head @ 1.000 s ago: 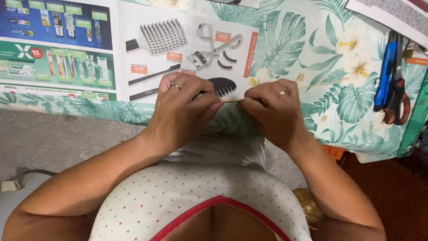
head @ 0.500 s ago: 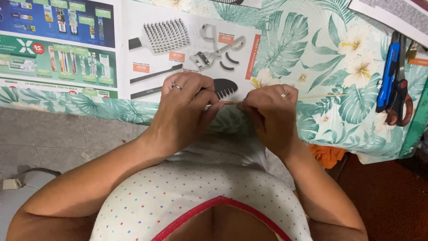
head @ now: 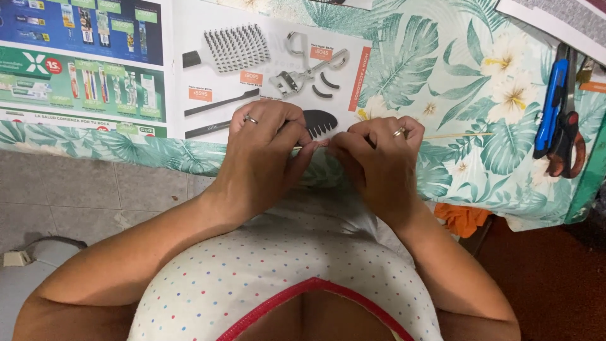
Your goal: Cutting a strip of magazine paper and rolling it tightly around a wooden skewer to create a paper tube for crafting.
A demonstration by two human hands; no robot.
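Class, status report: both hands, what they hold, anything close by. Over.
Left hand and right hand both pinch a thin wooden stick at the table edge. Printed flyer lies under them. Scissors far right, apart.

The desk point(head: 480, 183) wears a pale teal cloth printed with dark green palm leaves and cream flowers with yellow centres. At ten o'clock lies a white leaflet point(head: 208, 76) picturing black combs and a black-handled brush, with orange tags; its left page is blue and green. At two o'clock rest a blue cutter point(head: 551, 107) and black-and-brown scissors point(head: 566, 142). The stick point(head: 457, 135) is pale yellow. Each hand bears a ring, silver on the left hand point(head: 265, 158), gold on the right hand point(head: 379, 164). The shirt point(head: 278, 265) is white with coloured dots and red trim
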